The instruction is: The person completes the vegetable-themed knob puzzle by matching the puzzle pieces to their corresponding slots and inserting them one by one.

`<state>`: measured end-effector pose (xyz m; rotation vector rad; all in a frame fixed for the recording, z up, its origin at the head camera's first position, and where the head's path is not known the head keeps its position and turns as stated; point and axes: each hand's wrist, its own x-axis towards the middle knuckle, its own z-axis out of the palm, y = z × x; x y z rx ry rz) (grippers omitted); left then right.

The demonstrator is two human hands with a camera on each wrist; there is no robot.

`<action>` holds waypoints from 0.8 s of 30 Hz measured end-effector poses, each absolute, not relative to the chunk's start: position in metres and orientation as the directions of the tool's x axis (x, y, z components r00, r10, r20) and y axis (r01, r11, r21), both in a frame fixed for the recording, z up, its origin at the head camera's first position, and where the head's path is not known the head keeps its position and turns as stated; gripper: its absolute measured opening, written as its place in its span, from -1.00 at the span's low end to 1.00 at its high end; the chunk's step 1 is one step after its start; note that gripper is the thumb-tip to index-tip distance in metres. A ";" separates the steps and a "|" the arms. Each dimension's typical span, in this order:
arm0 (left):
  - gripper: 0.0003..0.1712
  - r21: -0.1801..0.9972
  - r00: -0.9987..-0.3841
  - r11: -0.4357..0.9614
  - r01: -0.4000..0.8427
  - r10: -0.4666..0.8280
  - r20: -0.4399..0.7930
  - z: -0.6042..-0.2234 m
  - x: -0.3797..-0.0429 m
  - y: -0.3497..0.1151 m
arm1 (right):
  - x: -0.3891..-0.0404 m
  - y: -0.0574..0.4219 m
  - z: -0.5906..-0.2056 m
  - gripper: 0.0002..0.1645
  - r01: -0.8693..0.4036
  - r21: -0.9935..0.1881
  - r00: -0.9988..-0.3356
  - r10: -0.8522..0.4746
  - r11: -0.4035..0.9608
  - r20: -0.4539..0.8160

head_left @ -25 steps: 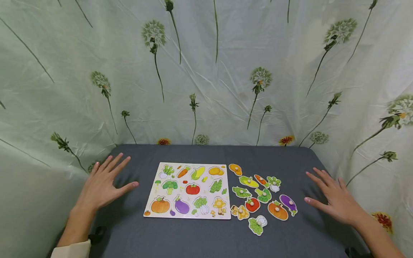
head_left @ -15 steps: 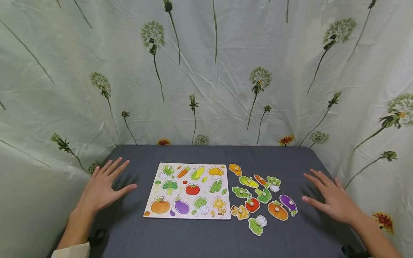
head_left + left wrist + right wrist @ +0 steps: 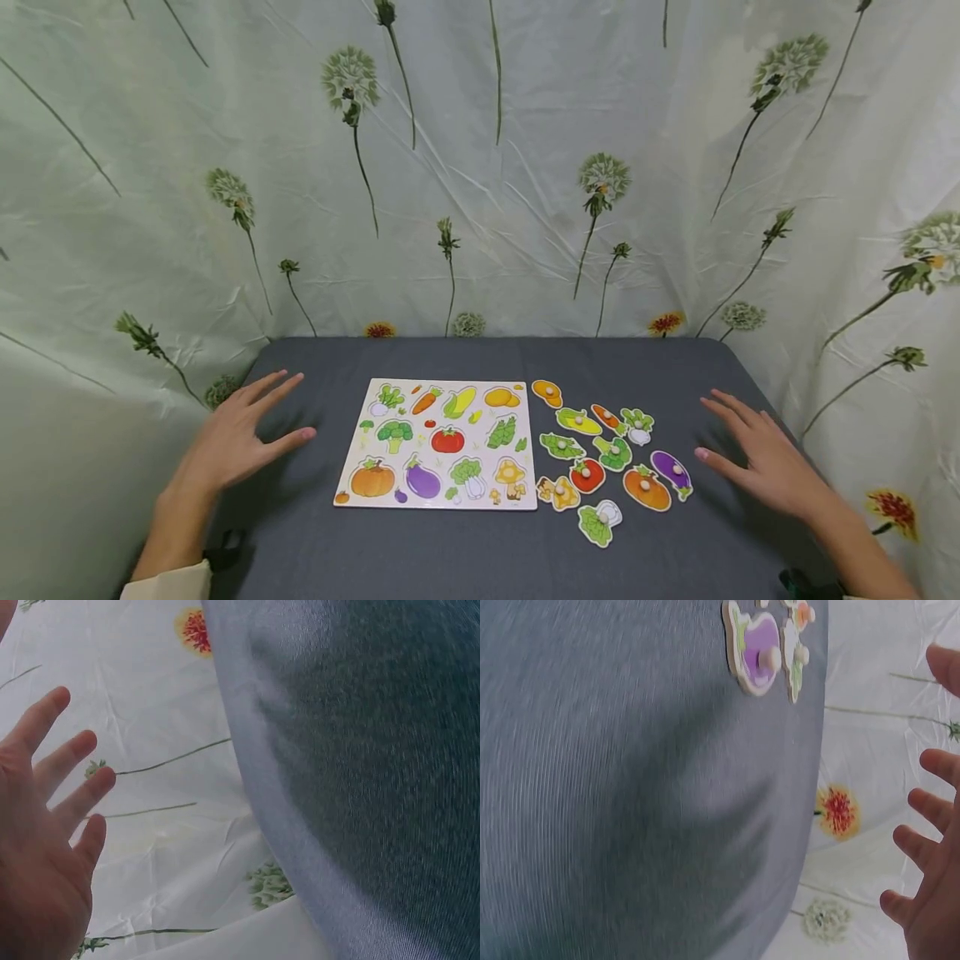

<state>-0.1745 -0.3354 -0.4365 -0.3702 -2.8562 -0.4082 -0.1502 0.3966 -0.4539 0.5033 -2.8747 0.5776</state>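
My left hand (image 3: 228, 442) is held over the left side of the dark table, fingers spread, touching nothing. To its right lies a white puzzle board (image 3: 423, 442) printed with vegetables. Loose knobbed pieces lie right of the board, among them a tomato piece (image 3: 587, 476), a pumpkin piece (image 3: 647, 488), a corn piece (image 3: 578, 422) and a broccoli piece (image 3: 612, 454). My right hand (image 3: 772, 458) hovers at the right with its fingers extended and holds nothing. Nearest to it is the eggplant piece (image 3: 672, 475), whose knob shows in the right wrist view.
A dark grey cloth covers the table (image 3: 450, 554). Behind and at both sides hangs a pale curtain (image 3: 510, 250) with dandelion prints. The cabbage piece (image 3: 599, 523) lies closest to the front edge, and the mushroom piece (image 3: 558, 493) sits beside the board's lower right corner.
My right hand has drifted slightly left, toward the pieces. The left hand has dipped a little and its fingers have shifted. The board and pieces stay put.
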 end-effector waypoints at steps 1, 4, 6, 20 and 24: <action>0.05 0.249 -0.942 0.928 0.277 0.211 0.260 -0.437 -0.175 -0.334 | -0.151 0.394 -0.455 -0.04 -0.360 -0.351 -0.928 -0.293 0.864 0.230; 0.05 0.272 -0.948 0.923 0.272 0.208 0.242 -0.438 -0.177 -0.329 | -0.155 0.385 -0.459 -0.05 -0.364 -0.360 -0.926 -0.295 0.859 0.234; 0.05 0.285 -0.949 0.918 0.274 0.210 0.236 -0.441 -0.179 -0.326 | -0.158 0.379 -0.462 -0.06 -0.361 -0.359 -0.928 -0.292 0.861 0.232; -0.03 0.324 -0.948 0.891 0.317 0.284 0.145 -0.474 -0.195 -0.306 | -0.178 0.347 -0.482 -0.25 -0.323 -0.393 -0.943 -0.257 0.861 0.212; -0.07 0.325 -0.943 0.886 0.331 0.303 0.135 -0.480 -0.196 -0.303 | -0.184 0.340 -0.487 -0.35 -0.286 -0.401 -0.956 -0.231 0.871 0.179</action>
